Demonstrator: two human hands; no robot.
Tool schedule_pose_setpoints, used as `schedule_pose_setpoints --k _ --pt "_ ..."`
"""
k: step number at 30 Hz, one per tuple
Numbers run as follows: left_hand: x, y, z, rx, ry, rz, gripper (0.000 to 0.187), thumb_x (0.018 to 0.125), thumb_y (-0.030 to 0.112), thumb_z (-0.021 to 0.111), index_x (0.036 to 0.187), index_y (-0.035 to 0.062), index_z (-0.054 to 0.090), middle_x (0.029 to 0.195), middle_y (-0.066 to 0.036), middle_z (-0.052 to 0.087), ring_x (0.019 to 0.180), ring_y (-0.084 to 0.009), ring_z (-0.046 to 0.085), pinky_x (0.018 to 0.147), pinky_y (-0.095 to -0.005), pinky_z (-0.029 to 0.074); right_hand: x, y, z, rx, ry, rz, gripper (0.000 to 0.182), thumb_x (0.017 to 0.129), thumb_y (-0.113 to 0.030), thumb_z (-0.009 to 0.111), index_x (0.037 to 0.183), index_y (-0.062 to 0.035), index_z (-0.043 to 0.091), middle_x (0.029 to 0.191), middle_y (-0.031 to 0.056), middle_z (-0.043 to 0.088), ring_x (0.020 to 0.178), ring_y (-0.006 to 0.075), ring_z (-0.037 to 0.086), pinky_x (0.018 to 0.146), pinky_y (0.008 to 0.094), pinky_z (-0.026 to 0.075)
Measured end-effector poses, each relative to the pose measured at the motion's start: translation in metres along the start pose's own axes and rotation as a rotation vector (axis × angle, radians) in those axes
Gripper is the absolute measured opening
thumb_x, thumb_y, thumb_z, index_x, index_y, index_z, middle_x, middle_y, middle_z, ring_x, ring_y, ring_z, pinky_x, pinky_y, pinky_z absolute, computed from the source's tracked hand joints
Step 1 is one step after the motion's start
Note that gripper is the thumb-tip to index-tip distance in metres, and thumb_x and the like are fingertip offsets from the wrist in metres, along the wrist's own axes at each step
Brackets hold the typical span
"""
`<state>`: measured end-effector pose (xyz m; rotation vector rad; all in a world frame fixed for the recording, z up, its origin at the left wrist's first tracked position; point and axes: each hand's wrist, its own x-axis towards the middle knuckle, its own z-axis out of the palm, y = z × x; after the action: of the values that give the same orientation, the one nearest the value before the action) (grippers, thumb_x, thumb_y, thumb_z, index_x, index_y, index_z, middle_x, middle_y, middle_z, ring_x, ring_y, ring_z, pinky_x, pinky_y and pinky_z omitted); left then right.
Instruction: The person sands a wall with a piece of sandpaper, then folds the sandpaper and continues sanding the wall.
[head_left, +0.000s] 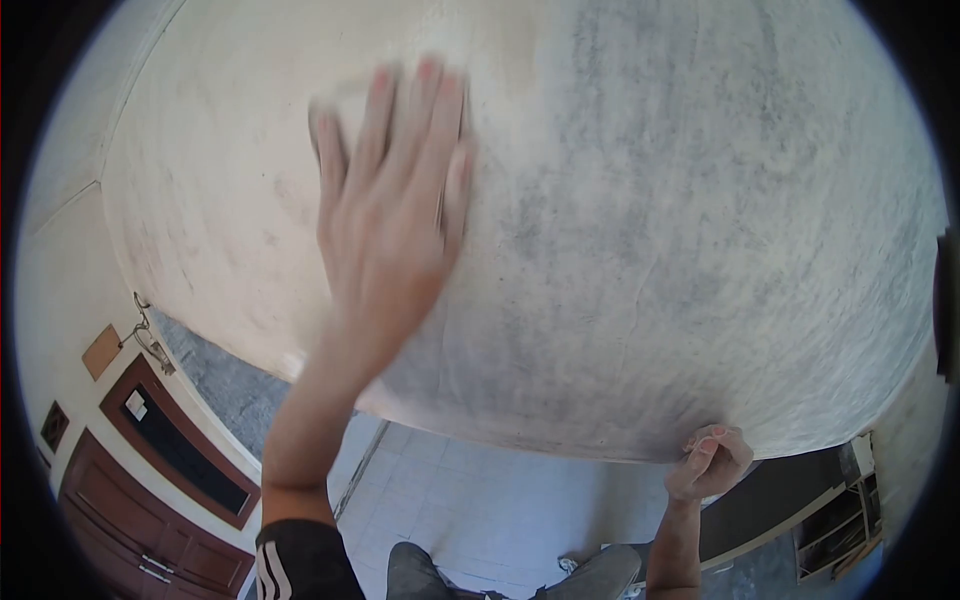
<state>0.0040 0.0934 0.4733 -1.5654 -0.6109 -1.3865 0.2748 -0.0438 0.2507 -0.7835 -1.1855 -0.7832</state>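
Overhead, one large pale panel (620,220), grey-smudged surface, fills most of the view. Left hand (395,200): fingers spread flat, palm pressed against the panel's lighter part, grasping nothing; motion-blurred at the fingertips. Right hand (708,462): fingers curled and clenched on the panel's near edge, low and to the right, well apart from the left hand. Below: white tiled floor (470,500), dark wooden door (150,520) at lower left, shelving (835,520) at lower right.
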Motion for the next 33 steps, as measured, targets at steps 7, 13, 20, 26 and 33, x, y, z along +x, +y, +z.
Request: schedule_pose_setpoints --k 7,13,20,26,33 --pt "-0.028 0.017 -0.004 -0.038 -0.040 -0.058 0.040 0.103 0.020 0.047 0.139 0.0059 0.054 0.143 -0.013 0.053 0.139 -0.0333 0.042 0.116 -0.0540 0.024 0.000 -0.001 -0.001 0.056 0.007 0.035 0.016 0.101 -0.019 0.049 0.108 -0.0053 0.046 0.069 0.0042 0.048 0.055 0.0092 0.042 0.046 0.0215 0.037" --pt "0.027 -0.012 0.010 0.026 0.116 0.078 0.039 0.103 0.022 0.046 0.140 0.0110 0.055 0.142 -0.010 0.055 0.138 -0.0332 0.043 0.116 -0.0547 0.024 0.002 -0.002 0.000 0.006 -0.003 0.011 0.016 0.101 -0.019 0.049 0.108 -0.0048 0.046 0.069 0.0042 0.048 0.056 0.0094 0.043 0.046 0.0219 0.038" --pt "-0.013 0.015 -0.006 0.028 -0.009 0.023 0.038 0.096 0.022 0.058 0.131 0.0061 0.061 0.135 -0.010 0.061 0.131 -0.0315 0.051 0.109 -0.0582 0.032 0.003 -0.001 -0.003 0.065 -0.008 0.017 0.014 0.102 -0.017 0.048 0.108 -0.0050 0.046 0.069 0.0040 0.048 0.055 0.0090 0.043 0.045 0.0212 0.037" --pt "0.039 -0.001 0.007 0.026 0.106 0.112 0.040 0.101 0.020 0.049 0.138 0.0049 0.055 0.141 -0.013 0.056 0.136 -0.0341 0.046 0.115 -0.0547 0.026 0.003 -0.004 0.002 0.024 0.021 0.029 0.013 0.101 -0.016 0.047 0.108 -0.0044 0.046 0.067 0.0035 0.047 0.054 0.0089 0.042 0.045 0.0211 0.037" --pt "-0.005 0.016 -0.004 0.024 0.003 0.042 0.039 0.099 0.022 0.054 0.136 0.0078 0.057 0.138 -0.011 0.058 0.134 -0.0333 0.048 0.113 -0.0560 0.029 0.000 -0.001 -0.006 0.071 -0.009 0.025 0.014 0.102 -0.016 0.048 0.109 -0.0038 0.046 0.067 0.0034 0.047 0.053 0.0085 0.042 0.045 0.0216 0.037"
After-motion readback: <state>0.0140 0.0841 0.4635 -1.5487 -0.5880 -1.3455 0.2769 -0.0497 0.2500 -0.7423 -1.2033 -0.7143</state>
